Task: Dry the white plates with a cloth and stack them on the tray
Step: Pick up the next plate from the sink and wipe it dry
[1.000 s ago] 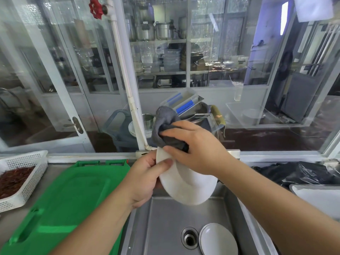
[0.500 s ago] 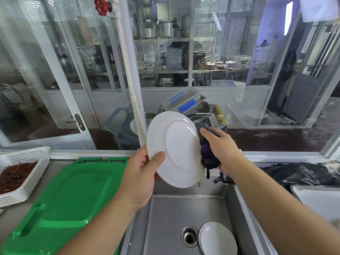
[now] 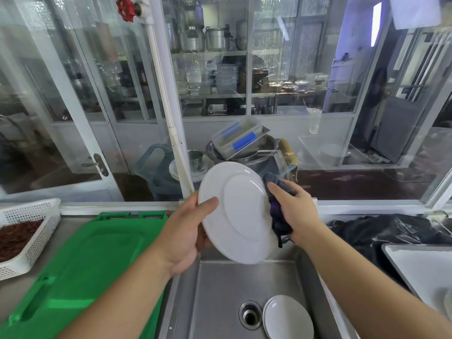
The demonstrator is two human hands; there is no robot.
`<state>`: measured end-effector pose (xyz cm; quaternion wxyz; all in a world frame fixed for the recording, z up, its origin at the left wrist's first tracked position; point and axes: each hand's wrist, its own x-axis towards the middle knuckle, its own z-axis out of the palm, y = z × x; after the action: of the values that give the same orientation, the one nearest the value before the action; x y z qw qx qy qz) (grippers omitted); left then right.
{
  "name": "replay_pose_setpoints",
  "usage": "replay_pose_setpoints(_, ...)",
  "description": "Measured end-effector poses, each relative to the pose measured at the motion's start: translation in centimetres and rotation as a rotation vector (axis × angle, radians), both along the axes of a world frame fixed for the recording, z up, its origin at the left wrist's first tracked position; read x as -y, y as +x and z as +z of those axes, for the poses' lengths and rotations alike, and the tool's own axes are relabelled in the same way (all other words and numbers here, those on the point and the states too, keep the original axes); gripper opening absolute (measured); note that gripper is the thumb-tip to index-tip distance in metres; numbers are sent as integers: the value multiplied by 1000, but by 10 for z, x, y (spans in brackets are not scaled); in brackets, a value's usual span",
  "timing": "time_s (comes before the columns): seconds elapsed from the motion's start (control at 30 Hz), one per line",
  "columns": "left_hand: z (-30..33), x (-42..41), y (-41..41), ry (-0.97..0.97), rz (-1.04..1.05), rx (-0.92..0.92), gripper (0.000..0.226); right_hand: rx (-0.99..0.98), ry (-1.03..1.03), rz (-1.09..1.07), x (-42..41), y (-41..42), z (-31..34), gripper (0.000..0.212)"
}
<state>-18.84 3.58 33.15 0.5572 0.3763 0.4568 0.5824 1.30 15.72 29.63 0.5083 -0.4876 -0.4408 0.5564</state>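
— Where's the plate (image 3: 241, 216)?

— Held up over the back edge of the sink (image 3: 220, 289), tilted, its underside toward the camera. The left hand (image 3: 186, 236) grips its left rim, thumb across the edge; the right hand (image 3: 296, 214) clutches the cloth (image 3: 277, 209) against the right rim.

— How will it handle?

— Stiff, probably slick while damp, and breakable — best held by opposite rims. Another plate (image 3: 287, 316) lies flat by the drain at the sink's front; the tray (image 3: 420, 265) waits at the right edge.
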Motion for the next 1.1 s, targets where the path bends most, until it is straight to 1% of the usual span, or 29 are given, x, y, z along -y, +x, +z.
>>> replay_pose_setpoints(0.1, 3, -1, -5, -131, 1, -17, 27, 129, 110, 58, -1, 4, 12, 15)
replay_pose_setpoints(0.2, 1, 2, -4, -113, -30, -28, 29, 300, 232, 93, 1, 6, 22, 14)
replay_pose_setpoints(0.27, -2, 3, -1, -74, -49, -75, 36, 508, 385, 106, 2, 4, 31, 16)
replay_pose_setpoints(0.3, -4, 3, 1, -67, -65, -101, 37, 614, 473, 108, 3, 1, 34, 21)
replay_pose_setpoints(0.37, -10, 3, 8, -65, -99, -144, 32, 743, 683, 147, 7, -8, 44, 34)
replay_pose_setpoints(0.4, -12, 3, 10, -65, -103, -150, 27, 776, 786, 197, 11, -13, 49, 38)
replay_pose_setpoints(0.47, -15, 4, 14, -68, -75, -109, 26, 806, 948, 308, 17, -20, 57, 41)
replay_pose_setpoints(0.53, -16, 5, 14, -54, -46, -51, 34, 822, 993, 338, 17, -25, 62, 41)
replay_pose_setpoints(0.6, -14, 7, 14, -16, -24, -12, 38, 837, 931, 261, 10, -26, 65, 39)
replay_pose_setpoints(0.63, -13, 8, 14, 8, 1, 4, 34, 839, 869, 208, 6, -24, 66, 38)
replay_pose_setpoints(0.7, -12, 8, 13, 58, 67, 31, 29, 790, 672, 123, -4, -17, 66, 29)
replay_pose_setpoints(0.77, -11, 8, 12, 108, 131, 55, 31, 610, 454, 117, -10, -11, 60, 11)
replay_pose_setpoints(0.8, -11, 8, 12, 133, 159, 59, 31, 507, 370, 118, -9, -9, 57, 8)
replay_pose_setpoints(0.9, -14, 4, 12, 215, 225, 3, 27, 313, 196, 85, 1, -13, 41, 10)
replay_pose_setpoints(0.97, -19, 0, 12, 268, 267, -68, 29, 199, 91, 53, 9, -20, 29, 11)
replay_pose_setpoints(1.03, -24, -3, 13, 323, 313, -176, 33, 7, -35, 37, 17, -28, 16, 10)
replay_pose_setpoints(1.1, -28, -5, 14, 355, 340, -275, 34, -177, -153, 60, 25, -34, 6, 17)
